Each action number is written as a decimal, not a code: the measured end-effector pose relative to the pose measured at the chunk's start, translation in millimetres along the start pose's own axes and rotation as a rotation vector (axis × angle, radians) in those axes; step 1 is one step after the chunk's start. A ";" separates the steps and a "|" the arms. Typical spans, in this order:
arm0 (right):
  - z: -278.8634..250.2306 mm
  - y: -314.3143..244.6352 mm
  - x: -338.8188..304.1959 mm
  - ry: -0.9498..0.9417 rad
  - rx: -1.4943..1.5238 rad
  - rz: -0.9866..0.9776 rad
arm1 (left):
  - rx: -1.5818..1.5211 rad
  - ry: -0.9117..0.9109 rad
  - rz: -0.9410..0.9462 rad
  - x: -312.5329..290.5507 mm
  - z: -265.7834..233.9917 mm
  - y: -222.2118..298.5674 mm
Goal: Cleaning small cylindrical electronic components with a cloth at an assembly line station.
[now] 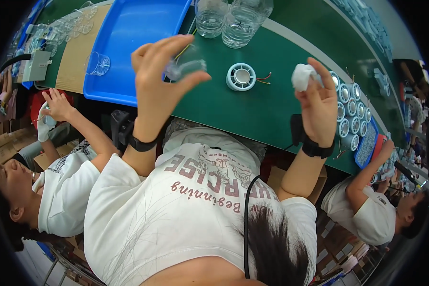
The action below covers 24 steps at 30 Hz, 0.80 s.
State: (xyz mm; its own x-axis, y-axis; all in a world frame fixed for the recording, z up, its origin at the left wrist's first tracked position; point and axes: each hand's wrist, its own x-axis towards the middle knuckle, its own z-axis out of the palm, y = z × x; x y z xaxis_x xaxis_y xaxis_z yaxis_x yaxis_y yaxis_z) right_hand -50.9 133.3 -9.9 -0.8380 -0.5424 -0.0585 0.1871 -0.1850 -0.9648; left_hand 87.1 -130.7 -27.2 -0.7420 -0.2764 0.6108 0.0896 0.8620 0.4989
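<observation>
My left hand (159, 71) is raised over the near edge of the green table, thumb and fingers curved round a clear plastic cup (193, 67). The cup is see-through, so its outline is hard to follow. In my right hand (319, 102), a crumpled white wad of cloth or tissue (302, 77) is pinched between the fingertips. Between my hands, a round light-blue part with spokes and a silver centre (242, 77) lies on the green table (214, 102). Thin coloured wires (264, 79) stick out from its right side. Neither hand touches it.
A blue tray (121, 43) with a clear cup (98, 64) stands left. Large clear containers (243, 26) stand at the back. Several similar round parts (352, 107) crowd the right, beside a small blue tray of grey bits (365, 147). Co-workers sit on both sides.
</observation>
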 end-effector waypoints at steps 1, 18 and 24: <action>-6.1 -3.5 0.4 0.142 -0.114 -0.031 | 0.147 0.059 -0.111 -2.2 -1.2 -11.8; -30.3 7.9 -20.8 0.328 -0.364 -0.069 | 0.251 -0.492 0.377 5.5 36.7 52.7; -45.2 16.6 -38.3 0.434 -0.388 -0.136 | 0.102 -0.641 0.281 6.9 66.3 35.8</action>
State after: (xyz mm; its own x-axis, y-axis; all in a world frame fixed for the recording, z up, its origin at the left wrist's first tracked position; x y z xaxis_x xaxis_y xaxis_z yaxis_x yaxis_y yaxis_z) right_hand -38.9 188.0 -35.3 -0.9895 -0.1352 0.0513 -0.0688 0.1283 -0.9893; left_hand 41.2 -73.6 -45.9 -0.9476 0.2408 0.2098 0.2963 0.9079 0.2964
